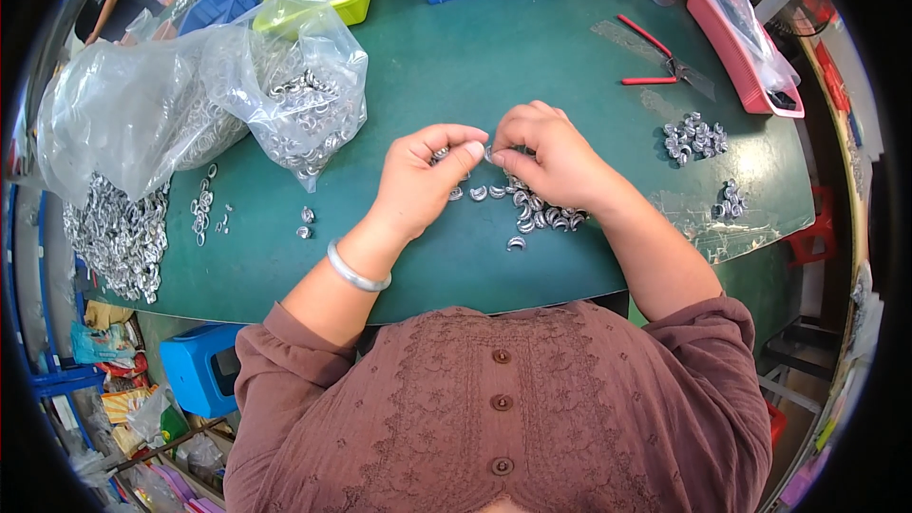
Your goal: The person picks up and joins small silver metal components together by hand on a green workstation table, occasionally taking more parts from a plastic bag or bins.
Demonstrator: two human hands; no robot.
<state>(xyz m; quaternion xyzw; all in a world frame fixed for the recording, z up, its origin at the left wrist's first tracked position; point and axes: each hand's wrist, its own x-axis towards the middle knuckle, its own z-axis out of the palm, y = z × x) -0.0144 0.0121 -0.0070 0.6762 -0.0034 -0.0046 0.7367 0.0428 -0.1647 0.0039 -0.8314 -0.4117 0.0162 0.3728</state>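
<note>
Brown blouse (pixel 570 399): closest of all, buttoned and embroidered down the front, with its sleeves pushed up behind both hands.
Metal piece (pixel 488 154): it looked small, silvery and shiny; its full outline was hidden by the fingers.
Place of the piece: it sat between the two hands, right at the meeting fingertips, above the green table (pixel 446 57).
Silver crescents (pixel 543 213): curved, glossy pieces with dark shading lay in a loose pile under and just nearer than the right hand; a few strayed leftward toward the left hand, and one (pixel 516 243) lay apart on the near side.
Left hand (pixel 416 176): thumb and forefinger came narrowly together at the piece, the other fingers curled; whether they gripped it or only touched it, I could not tell. A pale bangle (pixel 357 271) circled the wrist.
Right hand (pixel 554 160): thumb and forefinger were pinched on the piece, the remaining fingers bent inward.
Clear bag (pixel 313 104): filled with silvery parts, it stood to the left of the left hand and beyond it.
Metal heap (pixel 114 242): it spread well to the left of the left hand.
Red-handled pliers (pixel 649 81): they lay beyond the right hand, to its right, with jaws pointing away to the right.
Small cluster (pixel 693 140): more silvery pieces rested to the right of the right hand.
</note>
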